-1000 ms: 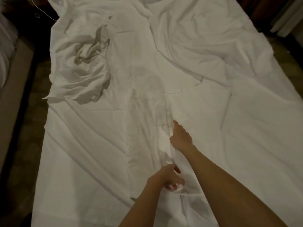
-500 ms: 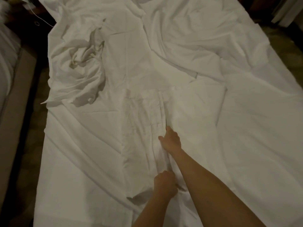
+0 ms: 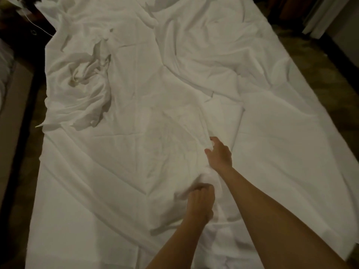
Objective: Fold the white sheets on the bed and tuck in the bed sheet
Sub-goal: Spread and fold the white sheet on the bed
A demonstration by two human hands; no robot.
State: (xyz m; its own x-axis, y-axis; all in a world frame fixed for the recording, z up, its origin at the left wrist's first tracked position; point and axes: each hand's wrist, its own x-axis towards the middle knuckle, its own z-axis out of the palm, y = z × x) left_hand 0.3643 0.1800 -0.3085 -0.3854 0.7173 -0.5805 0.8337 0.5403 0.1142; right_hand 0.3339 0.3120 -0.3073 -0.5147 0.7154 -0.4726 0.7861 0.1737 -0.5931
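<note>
Both bare forearms are reaching forward over the white sheet (image 3: pixel 174 144). The left hand (image 3: pixel 200 202) is curling into a fist around a bunched ridge of that sheet, while the right hand (image 3: pixel 220 155), just beyond it, is pinching the same ridge between thumb and fingers.

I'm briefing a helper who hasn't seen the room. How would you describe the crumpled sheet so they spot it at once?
Start from the bed, covered in white cloth. Look to its far left part, near the left edge, well beyond both hands: the crumpled sheet lies there in a bunched heap. Unlike the flatter cloth around it, it is piled up with deep, shadowed, twisted folds.
</note>
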